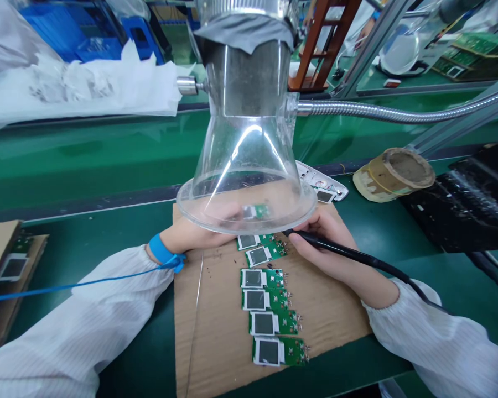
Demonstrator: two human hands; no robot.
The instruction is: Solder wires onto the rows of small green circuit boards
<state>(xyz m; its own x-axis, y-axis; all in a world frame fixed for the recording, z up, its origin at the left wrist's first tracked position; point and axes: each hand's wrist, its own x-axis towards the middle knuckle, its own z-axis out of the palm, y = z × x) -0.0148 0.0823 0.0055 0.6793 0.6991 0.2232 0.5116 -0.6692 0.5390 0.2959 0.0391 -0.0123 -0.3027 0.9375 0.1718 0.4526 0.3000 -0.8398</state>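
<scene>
My right hand [326,240] is closed around a black soldering iron [336,247], whose cable trails back over the right forearm. Its tip is hidden behind the rim of a clear fume hood [244,166]. My left hand [203,229] reaches under that hood, its fingers blurred through the plastic. A thin solder wire [197,304] runs up from the cardboard into this hand, which looks closed on it. Close to the left fingertips lies a small green circuit board [257,211]. Several similar boards with grey screens [263,323] form a column below it.
Cardboard [219,354] covers the middle of the green bench. A brown round container [392,174] stands at right, near a black object [465,204]. An opened white casing [323,182] lies behind my right hand. More boards [14,265] sit at left. A blue wrist strap cord [87,282] crosses my left sleeve.
</scene>
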